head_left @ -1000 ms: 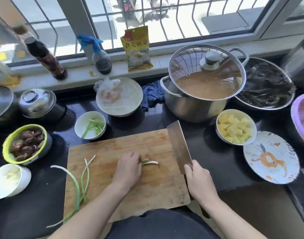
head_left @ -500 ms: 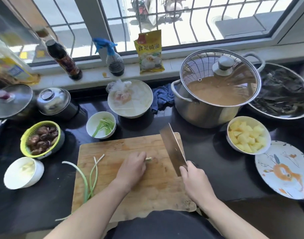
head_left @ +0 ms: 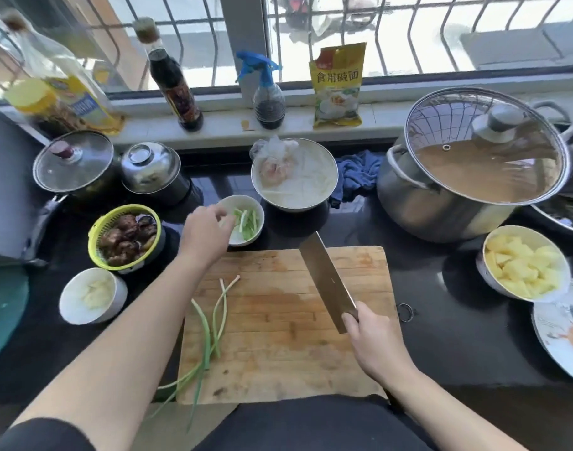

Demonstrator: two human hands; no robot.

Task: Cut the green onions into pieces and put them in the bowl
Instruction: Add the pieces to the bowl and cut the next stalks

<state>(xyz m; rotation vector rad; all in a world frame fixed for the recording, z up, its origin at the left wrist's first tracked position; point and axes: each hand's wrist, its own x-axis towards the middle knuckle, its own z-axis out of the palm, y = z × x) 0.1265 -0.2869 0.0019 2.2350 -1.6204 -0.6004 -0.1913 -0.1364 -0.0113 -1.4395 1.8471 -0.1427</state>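
Observation:
Two or three long green onions [head_left: 210, 323] lie on the left part of the wooden cutting board [head_left: 278, 336], their green tips hanging over its near edge. Just behind the board stands a small white bowl [head_left: 260, 211] holding cut onion pieces [head_left: 246, 222]. My left hand [head_left: 203, 236] hovers over the bowl's left rim, fingers loosely apart, with no piece visible between them. My right hand [head_left: 369, 340] grips the handle of a cleaver [head_left: 324, 275], whose blade is raised over the board's right half and points away from me.
Around the board: a green basket of mushrooms [head_left: 125, 236] and a white bowl [head_left: 89, 294] at left, a bowl with a plastic bag [head_left: 294, 177] behind, a lidded steel pot [head_left: 473, 164], a potato bowl [head_left: 522, 265] and a patterned plate [head_left: 565, 333] at right. Bottles line the sill.
My left hand left the middle of the board, taking the cut onion bits with it, and moved up-left to the small bowl. The cleaver stayed raised in my right hand.

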